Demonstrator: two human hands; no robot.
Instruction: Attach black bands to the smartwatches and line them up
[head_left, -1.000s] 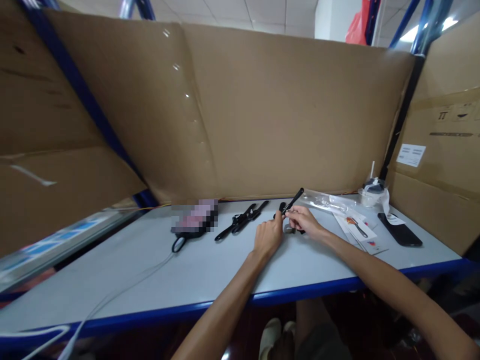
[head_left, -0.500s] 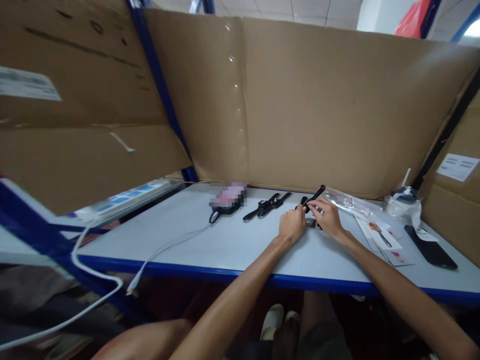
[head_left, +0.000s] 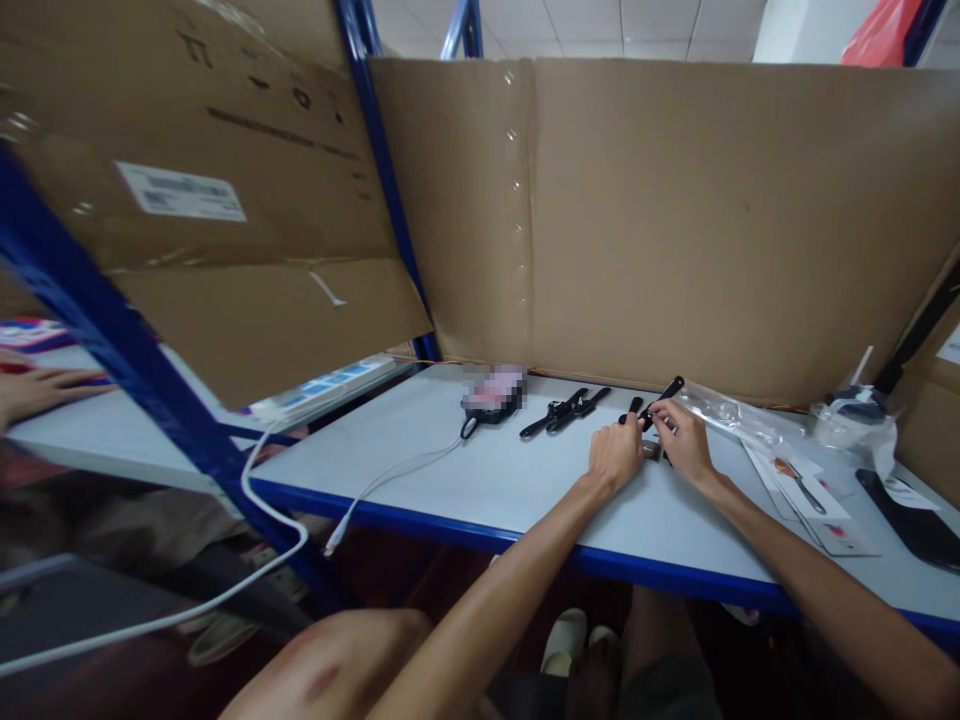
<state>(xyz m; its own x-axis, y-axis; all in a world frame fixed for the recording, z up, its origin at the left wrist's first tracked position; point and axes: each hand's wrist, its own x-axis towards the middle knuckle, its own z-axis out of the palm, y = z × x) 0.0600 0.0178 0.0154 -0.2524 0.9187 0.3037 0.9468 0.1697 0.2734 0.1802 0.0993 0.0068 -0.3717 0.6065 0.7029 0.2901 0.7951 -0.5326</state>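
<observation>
Both my hands meet over the light grey table (head_left: 480,480). My left hand (head_left: 616,455) is curled closed around the lower end of a black watch strap (head_left: 663,391). My right hand (head_left: 681,438) pinches the same strap from the right, and the strap's far end sticks up and away toward the cardboard wall. A small grey piece lies on the table between my hands, mostly hidden. Two more black watch straps (head_left: 564,411) lie flat just left of my hands.
A blurred pink and black device (head_left: 491,393) with a white cable (head_left: 390,474) lies further left. A clear plastic bag (head_left: 724,412), printed cards (head_left: 806,490), a black phone (head_left: 911,522) and a cup sit right. Cardboard walls enclose the table. Another person's hand (head_left: 37,388) rests far left.
My head has turned left, so the table has slid right in view and the neighbouring bench with another person's hand has appeared. My hands stay on the strap.
</observation>
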